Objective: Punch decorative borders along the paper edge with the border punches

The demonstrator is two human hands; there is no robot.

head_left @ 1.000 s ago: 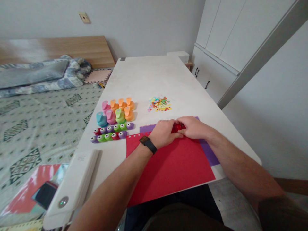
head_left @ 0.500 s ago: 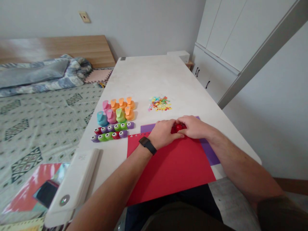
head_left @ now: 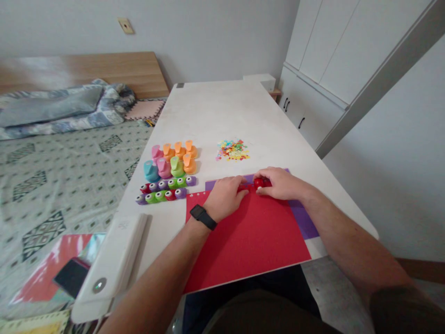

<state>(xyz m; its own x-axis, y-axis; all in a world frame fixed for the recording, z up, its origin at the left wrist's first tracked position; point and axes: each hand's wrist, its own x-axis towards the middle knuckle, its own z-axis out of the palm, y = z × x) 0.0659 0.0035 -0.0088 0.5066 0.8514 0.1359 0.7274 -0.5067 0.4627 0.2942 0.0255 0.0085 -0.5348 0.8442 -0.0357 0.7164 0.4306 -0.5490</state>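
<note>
A red sheet of paper (head_left: 250,241) lies at the table's near edge, overlapping a purple sheet (head_left: 304,220). Small punched holes run along the left part of its far edge. At that far edge my left hand (head_left: 225,197), a dark watch (head_left: 203,216) on its wrist, pinches the paper between thumb and fingers. My right hand (head_left: 280,183) is closed around a small red craft punch (head_left: 258,183) at the same edge; the fingers partly cover the punch. A gap separates the two hands.
Left of the paper stand rows of large craft punches (head_left: 176,167) and small ones (head_left: 160,195). Colourful paper confetti (head_left: 232,150) is piled beyond the sheets. A white laminator-like machine (head_left: 113,260) sits at the near left, beside a bed (head_left: 79,171).
My left hand has moved left, away from the punch, leaving more of it visible. My right hand stays on the punch at about the same place.
</note>
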